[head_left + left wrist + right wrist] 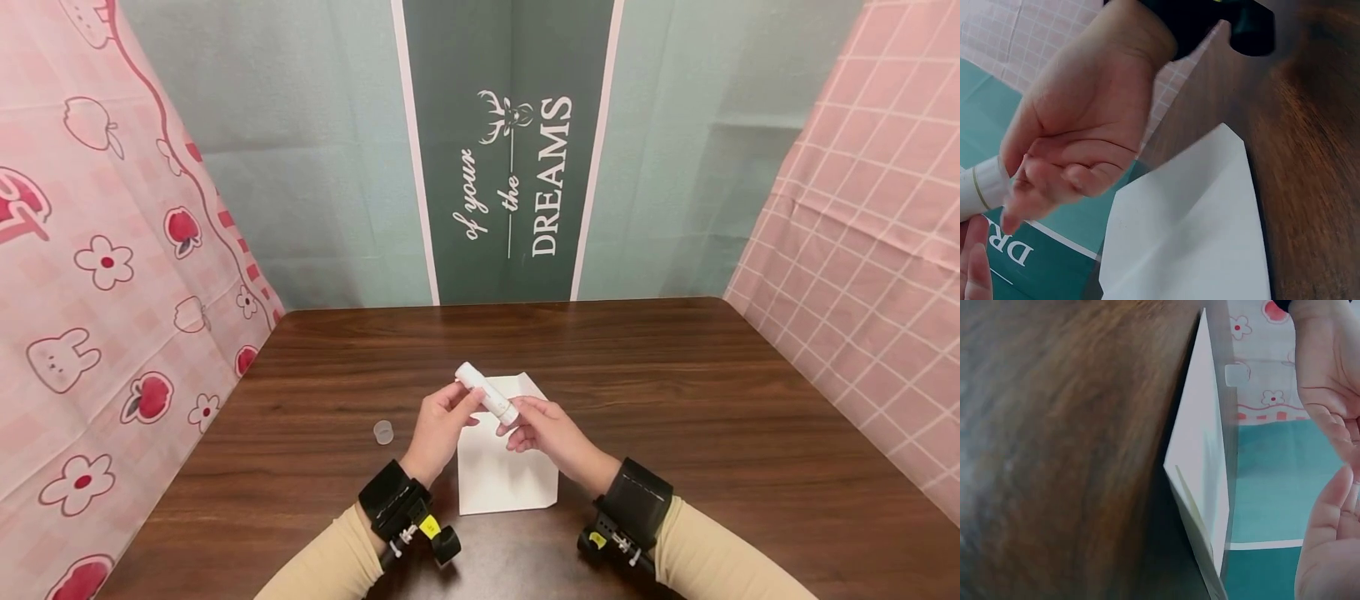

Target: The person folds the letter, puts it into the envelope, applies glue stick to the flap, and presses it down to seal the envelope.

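Note:
A white glue stick [486, 393] is held tilted above the paper, its upper end to the left. My left hand [444, 423] grips its body between thumb and fingers. At the lower right end, near a thin ring, my right hand [553, 433] pinches it with thumb and forefinger, the other fingers loosely curled. In the left wrist view the right hand [1085, 119] shows its palm side beside the glue stick [984, 187]. Under both hands lies a folded white paper [506, 479] with creased, cut corners. The right wrist view hides the glue stick.
A small translucent cap [383, 432] lies on the dark wooden table [300, 367], left of the left hand. Patterned pink curtains [105, 333] hang at the sides, and a green cloth [315, 167] with lettering hangs behind the table's far edge.

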### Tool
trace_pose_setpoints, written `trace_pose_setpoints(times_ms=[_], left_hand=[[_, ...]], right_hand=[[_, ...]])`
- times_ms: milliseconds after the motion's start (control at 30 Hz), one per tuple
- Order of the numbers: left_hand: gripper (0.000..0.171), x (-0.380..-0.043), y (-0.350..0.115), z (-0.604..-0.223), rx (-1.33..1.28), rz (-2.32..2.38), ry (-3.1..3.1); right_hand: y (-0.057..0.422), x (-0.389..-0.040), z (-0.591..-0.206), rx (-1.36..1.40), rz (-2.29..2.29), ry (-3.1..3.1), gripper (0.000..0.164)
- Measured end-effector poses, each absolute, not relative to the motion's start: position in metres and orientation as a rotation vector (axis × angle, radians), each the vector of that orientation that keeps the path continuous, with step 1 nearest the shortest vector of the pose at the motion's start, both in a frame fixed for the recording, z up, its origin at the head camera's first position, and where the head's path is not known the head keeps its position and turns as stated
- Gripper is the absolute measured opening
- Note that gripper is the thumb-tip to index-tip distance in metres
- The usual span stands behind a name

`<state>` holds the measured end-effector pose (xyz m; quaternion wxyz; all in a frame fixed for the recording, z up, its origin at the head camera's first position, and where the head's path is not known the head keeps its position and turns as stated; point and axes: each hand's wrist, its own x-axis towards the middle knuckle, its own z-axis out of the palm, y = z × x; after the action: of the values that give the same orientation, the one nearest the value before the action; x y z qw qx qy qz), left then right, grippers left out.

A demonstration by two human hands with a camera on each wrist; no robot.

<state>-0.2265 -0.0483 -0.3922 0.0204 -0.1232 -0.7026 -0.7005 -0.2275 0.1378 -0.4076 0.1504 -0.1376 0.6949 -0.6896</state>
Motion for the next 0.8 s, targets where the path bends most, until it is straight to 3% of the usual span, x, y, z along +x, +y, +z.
trace_pose_setpoints(times_ms=[400,800], left_hand=[[0.029,-0.213,-0.046,-0.372,-0.372,-2.119,-2.215],[0.025,-0.212,-0.045,-0.372,-0.436,-2.126,-2.217]], right_hand=[[0.132,-0.224,-0.405,-0.411,-1.899,2.305,0.032],[0.133,-0.225,-0.411,-0.383,-1.943,1.954,0.063]])
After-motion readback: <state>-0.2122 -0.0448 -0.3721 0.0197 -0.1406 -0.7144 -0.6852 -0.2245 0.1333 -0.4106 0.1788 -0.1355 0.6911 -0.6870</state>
